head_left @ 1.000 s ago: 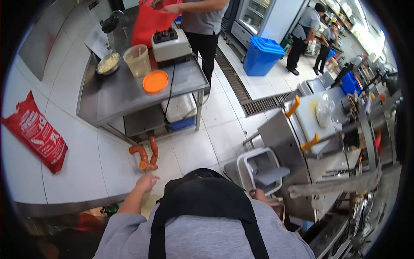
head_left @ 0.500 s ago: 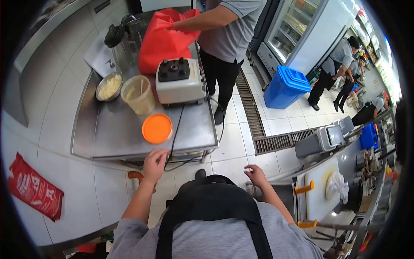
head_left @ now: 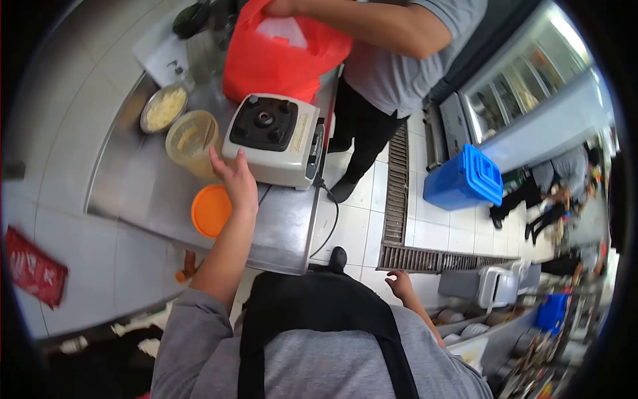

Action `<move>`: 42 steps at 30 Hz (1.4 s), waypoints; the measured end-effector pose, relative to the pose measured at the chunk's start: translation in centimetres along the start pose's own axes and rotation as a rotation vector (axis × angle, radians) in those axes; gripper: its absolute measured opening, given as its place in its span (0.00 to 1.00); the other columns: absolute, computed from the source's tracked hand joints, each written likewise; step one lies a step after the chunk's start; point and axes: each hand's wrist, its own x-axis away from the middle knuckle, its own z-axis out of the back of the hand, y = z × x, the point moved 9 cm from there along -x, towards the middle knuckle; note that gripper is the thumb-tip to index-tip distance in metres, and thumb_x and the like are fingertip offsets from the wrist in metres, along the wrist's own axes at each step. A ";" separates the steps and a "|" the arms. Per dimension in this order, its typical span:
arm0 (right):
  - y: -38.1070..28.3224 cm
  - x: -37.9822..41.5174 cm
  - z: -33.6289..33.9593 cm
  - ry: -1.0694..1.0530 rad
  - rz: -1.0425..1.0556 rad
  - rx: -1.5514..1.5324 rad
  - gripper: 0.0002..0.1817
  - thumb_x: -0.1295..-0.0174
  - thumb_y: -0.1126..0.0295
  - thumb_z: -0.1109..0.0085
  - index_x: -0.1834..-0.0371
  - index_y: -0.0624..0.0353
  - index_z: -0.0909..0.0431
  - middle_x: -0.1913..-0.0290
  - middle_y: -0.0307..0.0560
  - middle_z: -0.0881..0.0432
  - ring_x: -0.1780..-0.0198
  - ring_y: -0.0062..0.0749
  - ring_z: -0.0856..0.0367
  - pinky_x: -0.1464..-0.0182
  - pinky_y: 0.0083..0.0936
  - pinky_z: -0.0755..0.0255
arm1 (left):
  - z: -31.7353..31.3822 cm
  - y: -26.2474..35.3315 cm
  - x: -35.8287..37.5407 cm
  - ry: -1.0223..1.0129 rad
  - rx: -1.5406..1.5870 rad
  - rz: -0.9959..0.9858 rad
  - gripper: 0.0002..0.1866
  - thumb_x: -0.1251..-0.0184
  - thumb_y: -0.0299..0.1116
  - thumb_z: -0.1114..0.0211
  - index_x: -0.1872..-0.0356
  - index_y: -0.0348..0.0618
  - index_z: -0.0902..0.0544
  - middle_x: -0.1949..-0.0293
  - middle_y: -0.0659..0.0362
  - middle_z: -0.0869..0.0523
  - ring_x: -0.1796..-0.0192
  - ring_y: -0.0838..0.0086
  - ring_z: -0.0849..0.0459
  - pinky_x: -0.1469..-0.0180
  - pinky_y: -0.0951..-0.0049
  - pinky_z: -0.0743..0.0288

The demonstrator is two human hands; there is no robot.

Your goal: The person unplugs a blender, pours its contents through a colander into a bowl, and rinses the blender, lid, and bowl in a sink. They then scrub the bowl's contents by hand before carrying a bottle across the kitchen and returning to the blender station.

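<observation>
My left hand (head_left: 237,179) is raised over the steel table (head_left: 143,186) with its fingers apart and nothing in it. It is between the cloudy plastic tub (head_left: 188,143) and the white blender base (head_left: 269,156) with a black top. Partly behind my left wrist lies an orange lid (head_left: 211,211). My right hand (head_left: 400,284) hangs over the floor on the right, fingers curled loosely, with no object visible in it. A metal bowl of pale shredded food (head_left: 165,110) sits behind the tub.
Across the table a person (head_left: 392,73) has a hand in a red bag (head_left: 272,63). A blue bin (head_left: 463,179), a glass-door fridge (head_left: 525,86), grey bins (head_left: 475,286) and a floor drain (head_left: 395,193) are to the right. A cord hangs off the table edge. More people stand far right.
My left hand has moved forward from the table's near edge to beside the tub and blender base, its fingers now spread. The view has turned and come closer to the table.
</observation>
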 end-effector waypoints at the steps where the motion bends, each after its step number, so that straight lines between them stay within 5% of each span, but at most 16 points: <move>1: 2.6 -1.7 0.4 -0.063 -0.022 0.029 0.16 0.46 0.62 0.32 0.56 0.56 0.17 0.43 0.61 0.27 0.41 0.57 0.28 0.37 0.40 0.33 | -0.4 -0.4 0.4 0.018 0.035 0.029 0.39 0.28 0.42 0.44 0.25 0.39 0.55 0.26 0.44 0.55 0.24 0.55 0.52 0.26 0.60 0.54; 4: 9.5 -6.2 2.6 -0.148 -0.047 0.091 0.15 0.47 0.60 0.33 0.60 0.57 0.15 0.52 0.61 0.19 0.43 0.54 0.26 0.39 0.40 0.32 | -1.6 -3.0 0.7 0.021 0.087 0.096 0.41 0.28 0.42 0.44 0.25 0.37 0.58 0.25 0.44 0.54 0.24 0.57 0.51 0.26 0.64 0.53; 10: 16.5 -10.2 8.5 -0.033 -0.035 0.096 0.14 0.49 0.61 0.32 0.64 0.59 0.14 0.69 0.57 0.16 0.64 0.50 0.17 0.58 0.38 0.23 | -3.5 -2.3 1.2 0.150 0.176 0.092 0.41 0.28 0.39 0.44 0.25 0.35 0.58 0.25 0.44 0.52 0.24 0.58 0.49 0.26 0.66 0.54; 17: 24.9 -8.6 5.6 0.022 -0.038 -0.088 0.13 0.48 0.61 0.32 0.66 0.59 0.14 0.61 0.57 0.15 0.53 0.51 0.18 0.51 0.40 0.25 | -4.8 -2.0 1.9 0.285 0.014 0.121 0.37 0.23 0.43 0.54 0.25 0.39 0.62 0.23 0.47 0.57 0.23 0.58 0.54 0.25 0.66 0.58; 25: 26.0 -12.7 4.8 -0.279 -0.068 0.015 0.18 0.45 0.56 0.35 0.60 0.58 0.15 0.58 0.60 0.16 0.52 0.54 0.19 0.51 0.42 0.26 | -4.9 -2.5 1.6 0.390 0.046 0.054 0.33 0.21 0.40 0.58 0.24 0.40 0.61 0.24 0.47 0.53 0.24 0.60 0.51 0.25 0.68 0.57; 31: 10.6 -26.3 11.0 -0.241 0.254 0.130 0.21 0.42 0.52 0.37 0.57 0.58 0.16 0.56 0.63 0.18 0.52 0.56 0.19 0.50 0.44 0.27 | -5.2 -1.6 1.8 0.446 0.137 -0.077 0.31 0.21 0.39 0.59 0.24 0.40 0.57 0.25 0.46 0.49 0.25 0.61 0.47 0.26 0.70 0.56; 33: -0.2 -30.8 14.8 -0.111 0.339 0.155 0.18 0.38 0.56 0.40 0.57 0.61 0.18 0.57 0.65 0.18 0.54 0.58 0.20 0.53 0.45 0.26 | -5.1 -1.6 1.9 0.473 0.080 -0.092 0.31 0.21 0.40 0.60 0.25 0.39 0.56 0.25 0.47 0.48 0.25 0.62 0.47 0.26 0.70 0.56; 36: -22.3 -31.6 21.0 -0.114 0.599 -0.086 0.14 0.36 0.62 0.40 0.61 0.64 0.18 0.61 0.57 0.17 0.57 0.48 0.17 0.54 0.33 0.25 | -3.6 -2.9 1.9 0.466 0.026 -0.142 0.30 0.20 0.42 0.62 0.25 0.39 0.54 0.25 0.50 0.47 0.25 0.64 0.47 0.26 0.69 0.56; 38: -33.6 -31.2 22.2 -0.220 0.800 -0.305 0.16 0.32 0.60 0.44 0.55 0.63 0.19 0.59 0.48 0.15 0.55 0.34 0.18 0.51 0.25 0.27 | -3.1 -5.1 2.9 0.472 0.038 -0.171 0.29 0.20 0.43 0.64 0.25 0.38 0.52 0.26 0.52 0.46 0.26 0.64 0.47 0.26 0.68 0.56; 40: -41.5 -32.2 20.2 -0.490 0.724 -0.437 0.21 0.31 0.54 0.47 0.46 0.60 0.22 0.55 0.47 0.17 0.51 0.32 0.20 0.49 0.24 0.28 | -1.8 -11.3 5.4 0.685 0.201 0.149 0.30 0.20 0.47 0.63 0.26 0.38 0.49 0.25 0.53 0.47 0.26 0.64 0.47 0.25 0.67 0.58; 42: -47.2 -33.5 17.1 -0.723 0.580 -0.563 0.31 0.31 0.45 0.50 0.35 0.57 0.30 0.45 0.49 0.22 0.43 0.34 0.26 0.44 0.28 0.32 | -2.9 -16.3 7.0 0.677 0.402 0.287 0.32 0.22 0.51 0.61 0.26 0.42 0.48 0.25 0.55 0.46 0.27 0.65 0.44 0.25 0.66 0.54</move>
